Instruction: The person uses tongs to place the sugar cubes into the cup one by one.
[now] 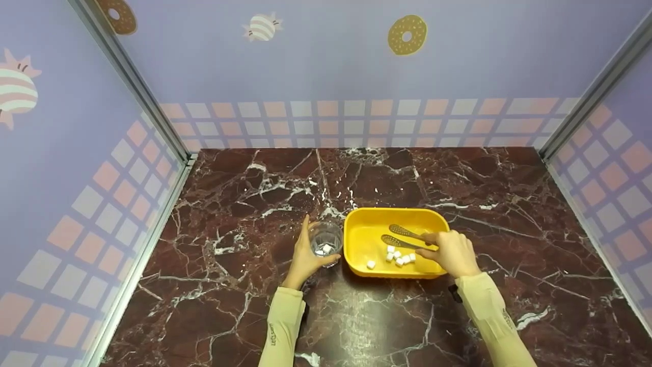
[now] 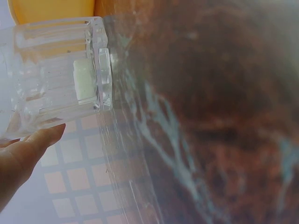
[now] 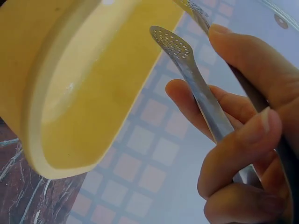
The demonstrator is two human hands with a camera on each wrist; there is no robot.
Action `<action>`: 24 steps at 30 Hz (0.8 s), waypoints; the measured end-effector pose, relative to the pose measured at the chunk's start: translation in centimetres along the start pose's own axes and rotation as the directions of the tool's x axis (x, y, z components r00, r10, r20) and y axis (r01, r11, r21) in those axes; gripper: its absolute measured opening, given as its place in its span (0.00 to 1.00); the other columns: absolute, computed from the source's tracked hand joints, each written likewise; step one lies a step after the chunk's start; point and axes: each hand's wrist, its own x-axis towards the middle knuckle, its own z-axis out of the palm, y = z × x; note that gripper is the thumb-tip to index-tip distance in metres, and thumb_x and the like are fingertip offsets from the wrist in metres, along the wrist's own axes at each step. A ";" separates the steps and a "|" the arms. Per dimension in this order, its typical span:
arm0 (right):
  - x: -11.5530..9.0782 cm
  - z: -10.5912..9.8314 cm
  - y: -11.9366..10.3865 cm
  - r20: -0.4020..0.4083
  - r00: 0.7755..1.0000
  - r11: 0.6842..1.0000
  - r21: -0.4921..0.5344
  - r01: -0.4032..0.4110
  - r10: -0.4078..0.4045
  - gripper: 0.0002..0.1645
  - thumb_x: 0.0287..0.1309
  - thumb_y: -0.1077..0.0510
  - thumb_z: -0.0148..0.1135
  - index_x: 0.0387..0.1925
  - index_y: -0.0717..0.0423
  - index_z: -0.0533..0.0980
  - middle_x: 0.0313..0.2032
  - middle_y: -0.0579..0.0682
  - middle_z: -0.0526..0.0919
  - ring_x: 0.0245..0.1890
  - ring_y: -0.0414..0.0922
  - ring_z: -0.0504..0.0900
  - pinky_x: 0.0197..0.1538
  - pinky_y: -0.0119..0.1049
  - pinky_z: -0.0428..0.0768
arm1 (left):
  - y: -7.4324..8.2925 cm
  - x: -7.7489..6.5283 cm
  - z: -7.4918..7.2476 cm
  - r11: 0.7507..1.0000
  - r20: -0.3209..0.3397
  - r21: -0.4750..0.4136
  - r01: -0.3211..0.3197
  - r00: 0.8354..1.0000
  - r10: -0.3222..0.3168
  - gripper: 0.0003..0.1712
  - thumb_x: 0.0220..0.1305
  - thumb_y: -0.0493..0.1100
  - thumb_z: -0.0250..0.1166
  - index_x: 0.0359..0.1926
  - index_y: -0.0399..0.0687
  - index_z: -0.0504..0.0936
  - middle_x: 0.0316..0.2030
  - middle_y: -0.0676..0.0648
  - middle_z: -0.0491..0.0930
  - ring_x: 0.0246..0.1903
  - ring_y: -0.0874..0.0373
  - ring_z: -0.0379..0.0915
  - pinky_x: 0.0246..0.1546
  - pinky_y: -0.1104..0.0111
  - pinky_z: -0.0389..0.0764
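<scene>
My left hand (image 1: 304, 257) holds a clear drinking glass (image 1: 326, 233), with thumb and fingers around its side. A few white cubes (image 1: 326, 248) lie at the bottom of the glass; one cube (image 2: 84, 80) shows through its wall in the left wrist view. My right hand (image 1: 455, 252) grips metal tongs (image 1: 399, 241) with perforated tips above a yellow basin (image 1: 357, 239). The two arms of the tongs stand apart with nothing between the tips. Several white cubes (image 1: 399, 261) sit in the near part of the basin, below the tongs.
Under everything lies a dark red marbled tabletop (image 1: 229, 300). A purple wall (image 1: 326, 66) with checks and sweets stands behind it, with more panels at left and right. The glass is just left of the basin.
</scene>
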 end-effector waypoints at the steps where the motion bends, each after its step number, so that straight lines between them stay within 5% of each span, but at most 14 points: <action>1: 0.0 0.1 0.0 0.008 1.000 1.000 -0.002 -0.005 0.005 0.17 0.38 0.47 0.69 0.34 0.48 0.83 0.27 0.48 0.85 0.26 0.57 0.81 0.22 0.51 0.75 | 0.0 0.0 0.0 1.000 0.002 -0.006 0.000 1.000 0.000 0.69 0.26 0.41 0.78 0.67 0.39 0.43 0.58 0.37 0.65 0.56 0.42 0.65 0.62 0.56 0.65; 24: 0.4 1.5 0.2 0.060 0.998 0.999 -0.046 -0.001 0.004 0.14 0.37 0.47 0.70 0.29 0.48 0.83 0.26 0.47 0.85 0.20 0.54 0.78 0.17 0.46 0.71 | 0.0 0.0 0.0 1.000 -0.014 0.021 -0.008 1.000 0.009 0.69 0.24 0.39 0.78 0.66 0.36 0.44 0.57 0.37 0.66 0.57 0.41 0.64 0.64 0.54 0.61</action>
